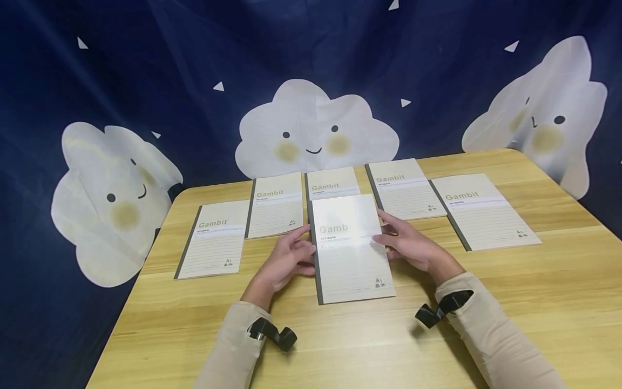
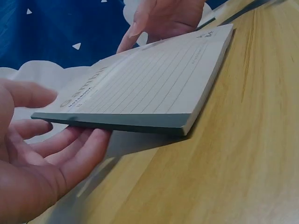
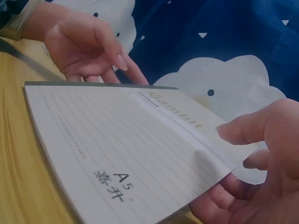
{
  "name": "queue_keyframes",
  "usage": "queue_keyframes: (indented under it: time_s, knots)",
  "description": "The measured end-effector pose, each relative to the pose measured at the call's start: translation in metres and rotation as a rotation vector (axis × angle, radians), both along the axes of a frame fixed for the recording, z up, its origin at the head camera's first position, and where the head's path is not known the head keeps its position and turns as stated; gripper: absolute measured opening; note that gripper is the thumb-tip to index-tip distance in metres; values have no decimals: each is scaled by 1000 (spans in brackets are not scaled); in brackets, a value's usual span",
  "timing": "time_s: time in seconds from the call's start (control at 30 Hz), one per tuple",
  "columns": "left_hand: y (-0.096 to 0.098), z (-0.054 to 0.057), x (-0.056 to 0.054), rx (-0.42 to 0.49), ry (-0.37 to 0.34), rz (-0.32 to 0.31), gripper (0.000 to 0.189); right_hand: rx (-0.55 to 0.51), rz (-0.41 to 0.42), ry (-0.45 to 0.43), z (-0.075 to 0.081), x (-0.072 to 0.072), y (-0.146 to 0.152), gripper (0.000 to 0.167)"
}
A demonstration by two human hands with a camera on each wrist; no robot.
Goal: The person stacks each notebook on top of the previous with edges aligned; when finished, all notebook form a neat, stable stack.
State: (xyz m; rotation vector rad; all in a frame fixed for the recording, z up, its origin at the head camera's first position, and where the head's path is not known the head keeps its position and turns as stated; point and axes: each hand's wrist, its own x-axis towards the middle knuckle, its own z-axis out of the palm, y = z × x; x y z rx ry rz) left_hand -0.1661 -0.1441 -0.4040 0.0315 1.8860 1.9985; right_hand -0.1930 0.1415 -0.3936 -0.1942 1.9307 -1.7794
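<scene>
A cream notebook (image 1: 352,273) with a dark spine and "Gambit" on its cover is held between both hands, its far end raised from the table. My left hand (image 1: 286,258) holds the spine side; in the left wrist view its fingers (image 2: 91,149) reach under the dark spine while the thumb stays above. On the opposite long edge, my right hand (image 1: 410,243) grips with the thumb over the cover and other fingers beneath, as the right wrist view shows. Behind it, a matching notebook (image 1: 335,177) is partly covered by the held one.
More matching notebooks lie face up around it: two at left, one at far left (image 1: 214,246) and one beside it (image 1: 274,210), and two at right, one nearer (image 1: 403,194) and one outermost (image 1: 486,216). They rest on a wooden table (image 1: 350,346) before a blue cloud-patterned curtain (image 1: 194,43).
</scene>
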Motion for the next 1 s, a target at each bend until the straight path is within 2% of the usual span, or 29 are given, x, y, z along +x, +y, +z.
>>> queue_keyframes:
  time_s: [0.07, 0.13, 0.4, 0.57, 0.73, 0.87, 1.0]
  knots:
    - [0, 0, 0, -7, -2, -33, 60, 5, -4, 4, 0, -1, 0, 74]
    - [0, 0, -1, -3, -7, -35, 62, -4, -10, 6, -1, -1, -1, 73]
    - [1, -4, -3, 50, 27, 103, 63, -134, -43, 27, -4, 1, -2, 66]
    - [2, -6, -3, 71, 30, 137, 62, -168, -53, 46, -7, 1, -3, 67]
    - [5, -5, -2, 99, 53, 181, 58, -181, -110, 33, -10, 0, -5, 64]
    - [7, -4, -3, 40, 91, 244, 50, -174, -169, 34, -9, 0, -9, 58]
    - [7, -5, -4, -97, 145, 274, 41, -152, -201, 40, -9, -1, -13, 53]
